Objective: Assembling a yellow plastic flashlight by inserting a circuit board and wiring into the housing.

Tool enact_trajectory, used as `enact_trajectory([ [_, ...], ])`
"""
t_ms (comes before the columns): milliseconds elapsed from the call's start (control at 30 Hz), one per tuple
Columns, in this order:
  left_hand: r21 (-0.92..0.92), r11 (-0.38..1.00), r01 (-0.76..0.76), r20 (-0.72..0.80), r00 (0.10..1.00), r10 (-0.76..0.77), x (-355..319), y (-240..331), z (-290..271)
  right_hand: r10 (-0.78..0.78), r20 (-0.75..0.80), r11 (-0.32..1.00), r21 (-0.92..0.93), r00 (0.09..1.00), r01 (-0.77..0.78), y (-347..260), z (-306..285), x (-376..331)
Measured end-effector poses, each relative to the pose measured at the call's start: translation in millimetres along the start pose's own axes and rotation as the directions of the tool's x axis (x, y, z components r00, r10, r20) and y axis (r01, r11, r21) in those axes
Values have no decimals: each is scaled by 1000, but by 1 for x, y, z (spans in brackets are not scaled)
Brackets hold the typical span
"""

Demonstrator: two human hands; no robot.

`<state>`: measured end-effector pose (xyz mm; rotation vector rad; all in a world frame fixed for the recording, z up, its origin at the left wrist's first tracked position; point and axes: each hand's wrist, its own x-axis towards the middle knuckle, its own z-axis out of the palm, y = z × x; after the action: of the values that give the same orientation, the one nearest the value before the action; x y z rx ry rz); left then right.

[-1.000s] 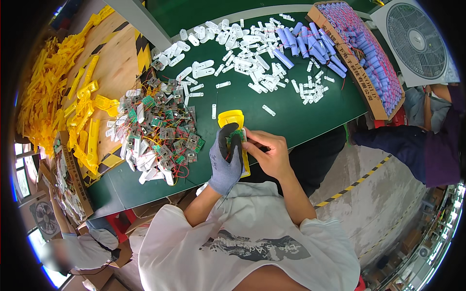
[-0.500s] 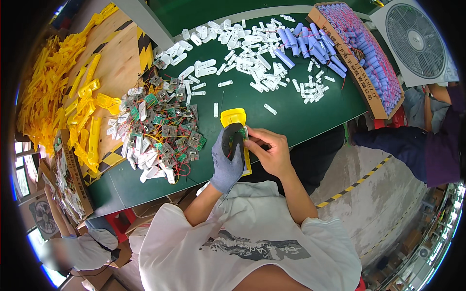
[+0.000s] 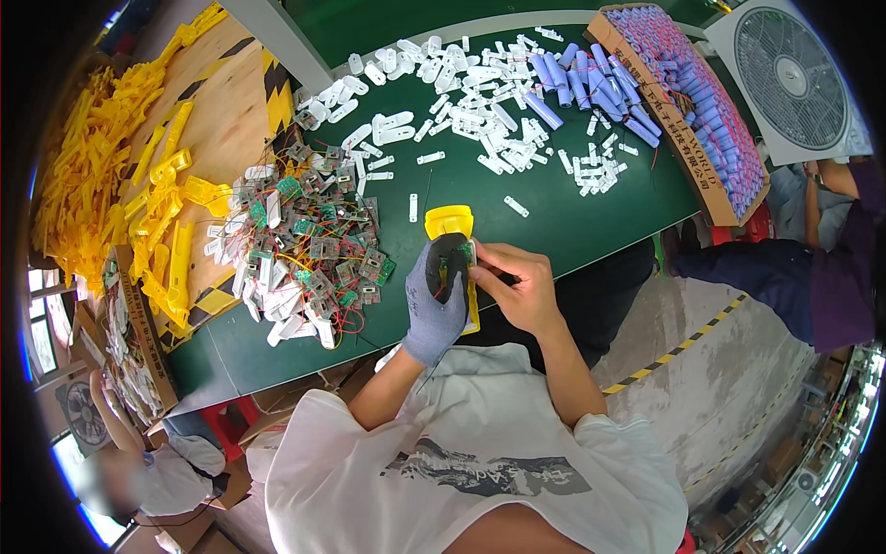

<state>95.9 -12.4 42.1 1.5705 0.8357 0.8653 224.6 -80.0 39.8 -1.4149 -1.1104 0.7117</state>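
My left hand [image 3: 437,300], in a grey glove with black fingers, is closed round a yellow plastic housing [image 3: 449,222] held above the near edge of the table. The wide head of the housing sticks out beyond the glove, and a strip of its lower end shows between my hands. Against its right side, my bare right hand [image 3: 519,284] pinches with thumb and fingertips. A small green and white part [image 3: 472,251] shows at those fingertips, mostly covered by them. A bit of red wire is visible within the gloved grip.
Circuit boards with wires [image 3: 318,249] are heaped left on the green table [image 3: 388,185]. White plastic pieces [image 3: 452,69] and purple battery cells [image 3: 591,78] lie farther off, beside a carton of cells [image 3: 678,129]. Yellow housings [image 3: 92,175] cover a wooden board. Other people sit at both sides.
The housing and both my hands have shifted very slightly to the right. My grip looks the same. The person at lower left has moved an arm a little.
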Motion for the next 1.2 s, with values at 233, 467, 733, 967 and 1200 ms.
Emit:
enact_trajectory([
  [233, -27, 1000, 10, -5, 1000, -10, -4, -7, -4, -31, 17, 999, 37, 999, 31, 3, 4, -1],
  [467, -101, 995, 1, -43, 999, -6, 3, -5, 2, -36, -3, 999, 23, 999, 36, -1, 1, 4],
  [733, 70, 996, -56, 3, 998, 56, 1, -3, -4, -135, 25, 986, -93, 991, 137, -4, -1, 0],
  [967, 40, 998, -56, 10, 998, 55, 2, -5, -5, -100, 76, 994, -31, 992, 103, -5, -3, 1],
  [1200, 8, 1000, -7, -21, 1000, 7, 2, -7, 1, -135, 113, 982, -114, 984, 148, -7, -4, -4],
])
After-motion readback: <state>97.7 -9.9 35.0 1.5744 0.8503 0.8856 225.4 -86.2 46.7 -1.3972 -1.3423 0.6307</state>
